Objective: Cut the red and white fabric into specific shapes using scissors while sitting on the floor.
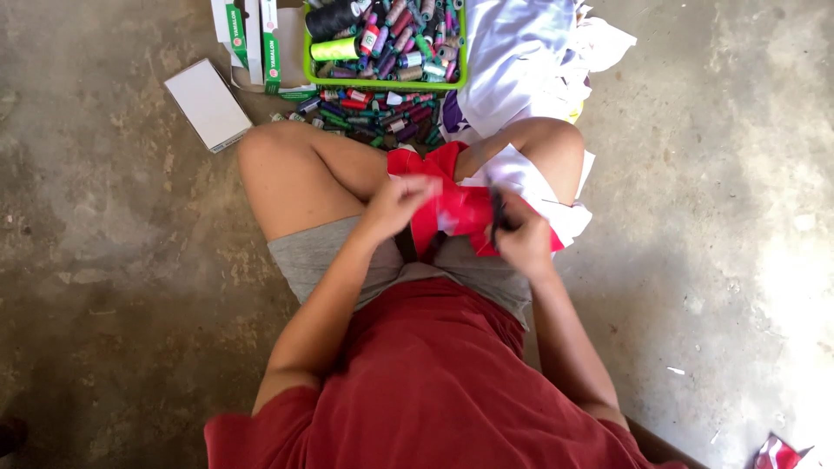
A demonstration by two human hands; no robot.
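Sitting cross-legged on a grey concrete floor (130, 287), seen from above, in a dark red shirt (434, 382) and grey shorts (321, 252). Red cloth (452, 204) lying in the lap, between the two bare knees, close to the middle of the floor. Left hand (401, 201) up at the near edge of the red cloth, fingers curled and touching it; blurred, so cannot tell if pinching or just resting. Right hand (524, 239) closed around a dark thin tool (498, 213), with the tool standing against the red cloth; too small and dark to tell what kind of tool. White cloth (539, 187) tucked under the red cloth, draped over the right knee and hanging down to the floor. More white fabric (521, 52) heaped just past the knees, toward the far edge of the floor. Beside that heap, a bright green basket (382, 84) packed with thread spools (391, 39) in many colours, plus one big black spool and one yellow-green spool. More small spools (373, 113) spilled on the floor right in front of the basket, near the left knee. A flat white box (208, 104) lying on the floor off to the left of the basket, with white and green cartons (252, 43) just behind. A little red scrap (776, 453) far off in the near right corner of the floor.
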